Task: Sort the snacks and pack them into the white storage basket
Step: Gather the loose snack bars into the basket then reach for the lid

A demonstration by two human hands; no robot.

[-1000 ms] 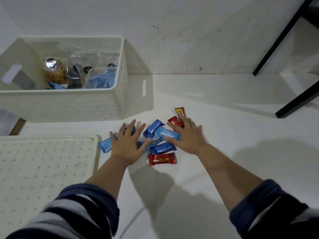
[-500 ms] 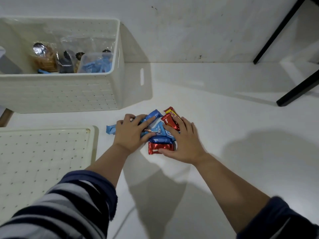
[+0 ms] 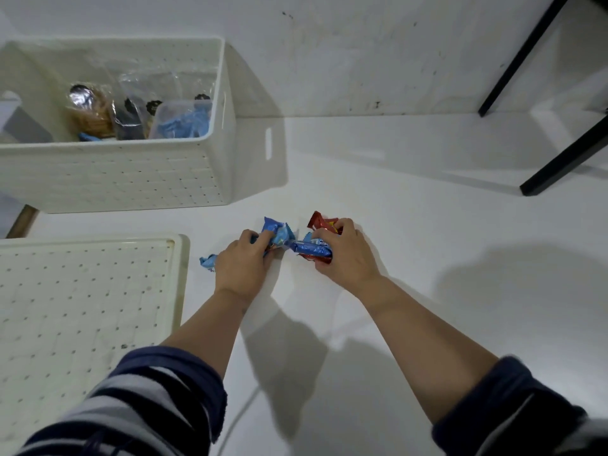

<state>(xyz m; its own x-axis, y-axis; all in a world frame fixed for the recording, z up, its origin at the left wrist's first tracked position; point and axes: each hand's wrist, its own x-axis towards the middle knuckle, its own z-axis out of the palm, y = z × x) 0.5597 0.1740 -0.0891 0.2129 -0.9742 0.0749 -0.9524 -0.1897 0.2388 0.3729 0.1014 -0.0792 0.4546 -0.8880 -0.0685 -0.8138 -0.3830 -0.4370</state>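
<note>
Basket: the white storage basket (image 3: 131, 179) stands at the back left of the bench (image 3: 411, 225), holding a clear bag of blue packets (image 3: 182, 121), a round biscuit pack (image 3: 90, 115) and dark-wrapped snacks (image 3: 130, 121) (details blurred).
Lid: a perforated white lid (image 3: 82, 307) lies flat, near the basket's front.
Left hand: the left hand (image 3: 241, 266) is clenched around the blue snack packets (image 3: 276, 233); one blue wrapper end (image 3: 207, 261) sticks out at its left.
Right hand: the right hand (image 3: 345, 253) is clenched around the red snack packets (image 3: 320, 222) and a blue one.
Change: half a second ago both hands pressed one heap together; now the heap is split between two fists, slightly apart.
</note>
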